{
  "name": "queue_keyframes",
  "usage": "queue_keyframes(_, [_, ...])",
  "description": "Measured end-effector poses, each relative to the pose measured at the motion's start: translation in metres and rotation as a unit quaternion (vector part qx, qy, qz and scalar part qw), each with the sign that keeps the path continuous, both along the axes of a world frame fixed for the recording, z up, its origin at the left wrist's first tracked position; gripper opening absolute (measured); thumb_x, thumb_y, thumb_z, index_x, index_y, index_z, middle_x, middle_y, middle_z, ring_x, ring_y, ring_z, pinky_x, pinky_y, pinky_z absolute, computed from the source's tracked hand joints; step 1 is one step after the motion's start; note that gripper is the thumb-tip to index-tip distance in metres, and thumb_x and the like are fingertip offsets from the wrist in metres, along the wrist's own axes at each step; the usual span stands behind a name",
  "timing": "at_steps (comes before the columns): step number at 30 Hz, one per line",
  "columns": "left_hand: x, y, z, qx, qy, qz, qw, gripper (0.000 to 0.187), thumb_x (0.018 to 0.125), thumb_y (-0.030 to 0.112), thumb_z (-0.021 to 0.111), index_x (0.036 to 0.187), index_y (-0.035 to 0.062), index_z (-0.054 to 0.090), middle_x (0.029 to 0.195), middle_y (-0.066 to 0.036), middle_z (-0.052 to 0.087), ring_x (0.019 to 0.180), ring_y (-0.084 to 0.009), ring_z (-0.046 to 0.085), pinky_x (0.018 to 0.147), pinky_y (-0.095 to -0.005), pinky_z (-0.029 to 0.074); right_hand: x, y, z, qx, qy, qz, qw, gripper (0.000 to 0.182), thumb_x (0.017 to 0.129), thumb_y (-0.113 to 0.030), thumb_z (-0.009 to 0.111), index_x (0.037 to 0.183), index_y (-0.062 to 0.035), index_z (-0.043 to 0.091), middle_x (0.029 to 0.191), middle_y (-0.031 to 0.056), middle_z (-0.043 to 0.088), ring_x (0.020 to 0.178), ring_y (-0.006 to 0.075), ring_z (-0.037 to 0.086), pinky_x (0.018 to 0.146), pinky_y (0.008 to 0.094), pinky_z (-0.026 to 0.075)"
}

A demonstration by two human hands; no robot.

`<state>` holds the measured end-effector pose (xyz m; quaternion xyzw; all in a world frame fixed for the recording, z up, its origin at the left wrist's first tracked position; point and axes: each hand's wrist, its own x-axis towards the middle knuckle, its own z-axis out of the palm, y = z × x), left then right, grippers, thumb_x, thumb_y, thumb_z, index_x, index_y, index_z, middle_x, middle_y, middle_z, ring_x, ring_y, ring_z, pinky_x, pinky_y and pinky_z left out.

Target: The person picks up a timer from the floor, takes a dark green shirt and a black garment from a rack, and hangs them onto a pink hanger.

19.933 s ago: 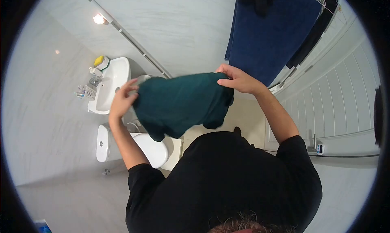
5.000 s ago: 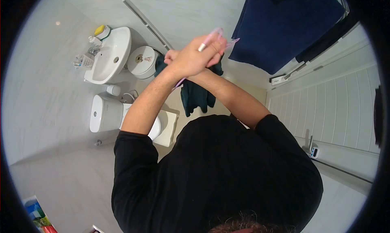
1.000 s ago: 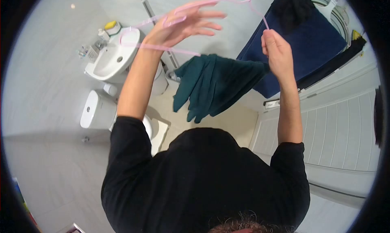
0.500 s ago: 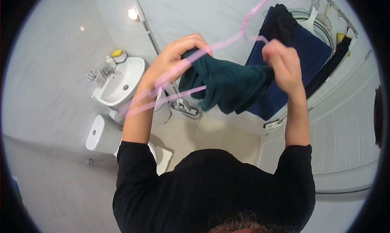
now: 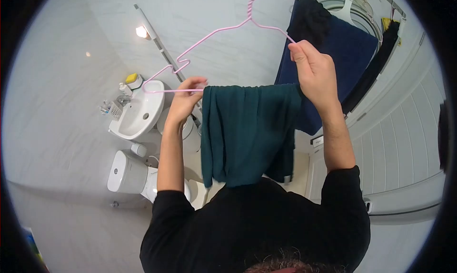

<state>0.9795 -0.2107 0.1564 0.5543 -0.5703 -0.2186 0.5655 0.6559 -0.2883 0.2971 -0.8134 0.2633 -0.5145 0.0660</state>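
Note:
A pink wire clothes hanger is held up in front of me, hook upward. A dark green garment lies folded over its bottom bar and hangs down toward my chest, a small pale tag at its lower right corner. My right hand is closed round the hanger's right shoulder, beside the garment's upper right edge. With fingers curled, my left hand is at the bottom bar, just left of the garment; its fingertips are partly blurred. The left end of the bar sticks out bare past that hand.
A white washbasin and a toilet stand on the left. A dark blue towel and a bunched black cloth hang at the right, near a white door. A long pole leans against the wall.
The hanger has levelled out and the garment, bunched and tilted before, now hangs straight down over the bar. My left hand has moved down and left, off the garment to the bare bar.

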Motion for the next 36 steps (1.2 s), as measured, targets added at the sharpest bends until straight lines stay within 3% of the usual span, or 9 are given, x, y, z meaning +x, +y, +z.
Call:
queue_keyframes(1, [-0.001, 0.007, -0.006, 0.046, 0.153, -0.005, 0.987, 0.018, 0.095, 0.01, 0.063, 0.11, 0.0009, 0.067, 0.107, -0.005, 0.07, 0.099, -0.014, 0.062, 0.087, -0.033, 0.049, 0.0, -0.002, -0.004, 0.005, 0.002, -0.002, 1.0, 0.033, 0.104, -0.03, 0.057, 0.084, -0.0037, 0.064, 0.058, 0.0135, 0.057, 0.051, 0.0324, 0.057, 0.051, 0.0383, 0.041])
queue_keyframes(5, [-0.027, 0.029, -0.024, 0.013, 0.332, -0.08, 0.94, 0.021, 0.1, 0.018, 0.062, 0.107, -0.0003, 0.068, 0.104, -0.003, 0.069, 0.098, -0.0116, 0.06, 0.087, -0.0302, 0.047, 0.008, -0.007, -0.021, 0.004, 0.039, -0.053, 0.998, 0.035, 0.104, -0.033, 0.057, 0.084, -0.0057, 0.065, 0.06, 0.0147, 0.059, 0.055, 0.036, 0.059, 0.052, 0.0421, 0.043])
queue_keyframes(12, [-0.085, 0.007, -0.015, -0.06, 0.201, 0.095, 0.973, 0.016, 0.095, 0.014, 0.072, 0.1, -0.0011, 0.069, 0.093, -0.001, 0.067, 0.087, -0.0124, 0.062, 0.076, -0.0281, 0.049, 0.02, -0.019, -0.043, -0.045, 0.045, -0.122, 0.99, 0.033, 0.104, -0.032, 0.057, 0.083, -0.0065, 0.062, 0.062, 0.0151, 0.06, 0.056, 0.0381, 0.059, 0.051, 0.0444, 0.043])
queue_keyframes(17, [-0.083, -0.002, -0.018, -0.233, -0.083, 0.276, 0.929, 0.017, 0.091, 0.012, 0.076, 0.095, -0.0022, 0.068, 0.087, -0.008, 0.067, 0.08, -0.0171, 0.065, 0.075, -0.0326, 0.052, 0.022, -0.022, -0.059, -0.053, 0.047, -0.141, 0.988, 0.033, 0.104, -0.031, 0.058, 0.082, -0.0065, 0.06, 0.061, 0.0148, 0.06, 0.055, 0.0378, 0.058, 0.05, 0.0439, 0.043])
queue_keyframes(19, [-0.077, -0.003, -0.019, -0.233, -0.086, 0.261, 0.933, 0.017, 0.093, 0.013, 0.074, 0.098, -0.0015, 0.067, 0.082, -0.003, 0.065, 0.076, -0.0128, 0.063, 0.073, -0.0289, 0.051, 0.023, -0.026, -0.065, -0.054, 0.048, -0.148, 0.986, 0.033, 0.104, -0.03, 0.058, 0.081, -0.0064, 0.06, 0.061, 0.0146, 0.06, 0.055, 0.0376, 0.059, 0.049, 0.044, 0.043])
queue_keyframes(21, [-0.073, 0.002, -0.016, 0.0, 0.243, 0.1, 0.965, 0.017, 0.095, 0.014, 0.073, 0.102, -0.0004, 0.066, 0.077, 0.001, 0.065, 0.075, -0.0082, 0.062, 0.072, -0.0248, 0.051, 0.024, -0.033, -0.073, -0.075, 0.055, -0.16, 0.983, 0.035, 0.104, -0.032, 0.057, 0.081, -0.0065, 0.06, 0.062, 0.0143, 0.061, 0.056, 0.0384, 0.06, 0.05, 0.0451, 0.044])
queue_keyframes(22, [-0.067, -0.001, -0.014, 0.016, 0.291, 0.047, 0.955, 0.02, 0.097, 0.016, 0.072, 0.106, 0.0002, 0.065, 0.08, 0.001, 0.069, 0.077, -0.0057, 0.064, 0.071, -0.0219, 0.052, 0.024, -0.035, -0.076, -0.07, 0.058, -0.161, 0.983, 0.035, 0.104, -0.032, 0.057, 0.081, -0.0065, 0.06, 0.062, 0.0143, 0.061, 0.056, 0.0384, 0.06, 0.05, 0.0451, 0.044])
queue_keyframes(25, [-0.067, 0.008, -0.005, 0.122, 0.277, -0.034, 0.952, 0.022, 0.097, 0.018, 0.072, 0.108, -0.0001, 0.066, 0.088, -0.004, 0.073, 0.08, -0.0081, 0.067, 0.072, -0.0224, 0.054, 0.024, -0.037, -0.077, -0.064, 0.076, -0.182, 0.978, 0.036, 0.104, -0.034, 0.057, 0.081, -0.007, 0.06, 0.063, 0.0143, 0.063, 0.058, 0.039, 0.061, 0.051, 0.0461, 0.046])
queue_keyframes(36, [-0.042, 0.024, -0.033, 0.167, 0.271, -0.249, 0.915, 0.029, 0.095, 0.023, 0.073, 0.111, -0.0016, 0.073, 0.098, -0.006, 0.075, 0.088, -0.0124, 0.069, 0.082, -0.0254, 0.052, 0.017, -0.042, -0.076, -0.105, 0.067, -0.194, 0.973, 0.034, 0.103, -0.034, 0.058, 0.081, -0.0081, 0.063, 0.063, 0.0123, 0.064, 0.057, 0.0362, 0.063, 0.05, 0.0444, 0.047])
